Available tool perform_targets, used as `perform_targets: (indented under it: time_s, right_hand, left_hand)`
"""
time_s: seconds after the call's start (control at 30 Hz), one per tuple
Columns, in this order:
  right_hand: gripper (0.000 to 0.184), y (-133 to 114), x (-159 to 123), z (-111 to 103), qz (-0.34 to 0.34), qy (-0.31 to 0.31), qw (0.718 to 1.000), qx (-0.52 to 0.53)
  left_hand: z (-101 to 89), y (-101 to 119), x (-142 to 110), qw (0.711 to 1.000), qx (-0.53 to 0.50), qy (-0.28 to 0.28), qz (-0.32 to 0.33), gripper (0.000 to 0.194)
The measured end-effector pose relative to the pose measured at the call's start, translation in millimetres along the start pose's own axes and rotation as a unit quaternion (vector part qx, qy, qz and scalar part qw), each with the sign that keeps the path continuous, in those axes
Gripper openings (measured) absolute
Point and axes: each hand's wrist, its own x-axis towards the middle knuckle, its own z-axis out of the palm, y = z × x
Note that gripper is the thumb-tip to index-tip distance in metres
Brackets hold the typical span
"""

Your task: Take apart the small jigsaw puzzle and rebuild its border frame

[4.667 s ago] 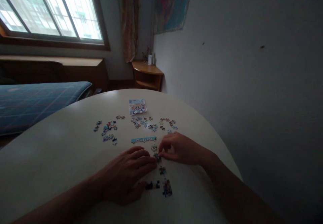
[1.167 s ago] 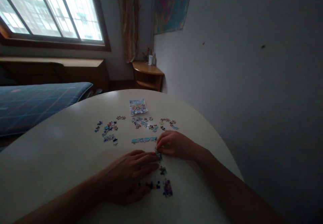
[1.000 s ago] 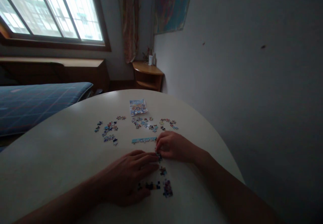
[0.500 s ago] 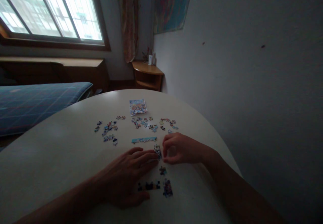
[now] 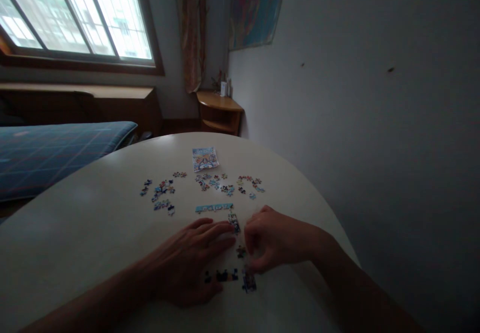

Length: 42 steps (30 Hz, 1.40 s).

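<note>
My left hand (image 5: 195, 258) lies flat on the white table, fingers stretched. Its fingertips touch a short upright strip of joined jigsaw pieces (image 5: 234, 223), which meets the right end of a light-blue joined strip (image 5: 213, 208). My right hand (image 5: 281, 238) is bent over the table, thumb and curled fingers apart, with nothing visible between them. Beside its fingers lies a loose jigsaw piece (image 5: 240, 251). The thumb is at the top of a small joined block of pieces (image 5: 249, 282). A dark joined strip (image 5: 222, 275) lies near my left thumb.
Loose jigsaw pieces lie in groups at the left (image 5: 163, 190), middle (image 5: 213, 182) and right (image 5: 251, 183). Behind them is a printed picture sheet (image 5: 205, 159). The round table (image 5: 105, 198) stands near a wall (image 5: 337, 123), with a plaid mattress (image 5: 56, 153) at left.
My right hand has moved down toward me, from beside the upright strip to the small block, and its thumb and fingers have parted. The left hand has barely moved.
</note>
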Motion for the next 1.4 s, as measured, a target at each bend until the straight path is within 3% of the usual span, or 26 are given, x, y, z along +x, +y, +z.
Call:
perform_targets:
  time_s: [0.13, 0.27, 0.4, 0.73, 0.97, 1.13, 1.4]
  right_hand:
    - [0.029, -14, -5, 3, 0.015, -0.025, 0.999, -0.035]
    - [0.023, -24, -6, 4, 0.024, -0.037, 0.997, -0.062]
    - [0.021, -26, -6, 1, 0.033, -0.029, 0.997, -0.058]
    - [0.021, -30, -3, 2, 0.068, -0.013, 0.994, -0.086]
    - [0.030, -34, -6, 3, 0.059, -0.001, 0.996, -0.063]
    - [0.020, -37, -5, 10, 0.039, 0.005, 0.996, -0.085]
    - [0.020, -49, -2, 20, 0.051, 0.012, 0.991, -0.127]
  left_hand:
    - [-0.9, 1, 2, 1.000, 0.006, 0.009, 0.010, 0.066]
    - [1.0, 4, 3, 0.999, 0.013, 0.018, 0.034, 0.053]
    - [4.7, 5, 5, 0.997, 0.022, 0.012, 0.069, 0.032]
    - [4.0, 5, 5, 0.994, 0.059, 0.003, 0.097, 0.015]
    - [4.1, 5, 6, 0.993, 0.058, 0.029, 0.102, 0.015]
    - [5.2, 5, 5, 0.990, 0.060, 0.037, 0.118, 0.011]
    - [6.1, 5, 5, 0.989, 0.070, 0.051, 0.124, 0.012]
